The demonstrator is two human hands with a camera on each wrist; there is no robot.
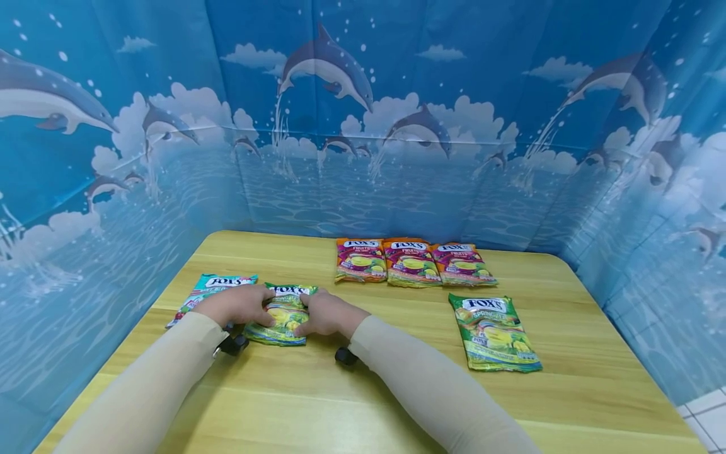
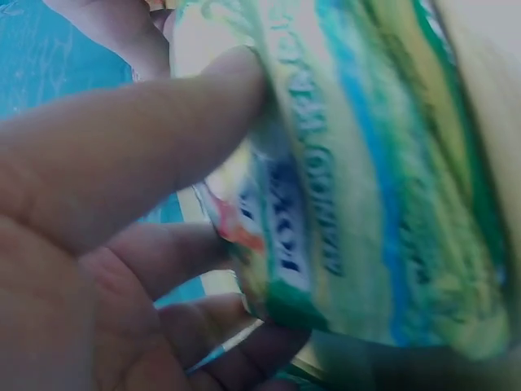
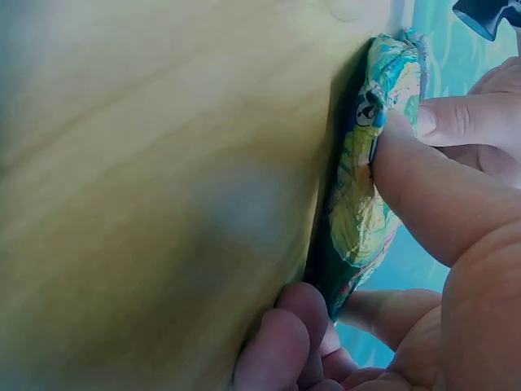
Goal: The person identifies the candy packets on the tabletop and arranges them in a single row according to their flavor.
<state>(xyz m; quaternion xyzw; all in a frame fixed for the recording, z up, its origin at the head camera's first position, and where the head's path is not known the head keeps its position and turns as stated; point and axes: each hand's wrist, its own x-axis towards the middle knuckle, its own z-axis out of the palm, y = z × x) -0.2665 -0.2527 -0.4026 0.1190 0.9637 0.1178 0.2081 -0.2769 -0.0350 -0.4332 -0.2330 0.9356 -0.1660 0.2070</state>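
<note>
Between my two hands a green and yellow bag of Fox's candy (image 1: 285, 315) lies face up on the left part of the table. My left hand (image 1: 239, 304) grips its left side, the thumb (image 2: 195, 122) on the printed front and the fingers around the edge. My right hand (image 1: 331, 314) holds the opposite side, with its thumb (image 3: 431, 183) against the wrapper and the other fingers low by the table. Partly behind my left hand and forearm is a teal Fox's bag (image 1: 203, 291).
Three orange and purple Fox's fruit candy bags, the middle one (image 1: 411, 261) among them, sit side by side along the back edge of the wooden table (image 1: 317, 403). Another green Fox's bag (image 1: 495, 334) lies at the right. A blue dolphin-print curtain (image 1: 363, 183) surrounds the table's back and sides.
</note>
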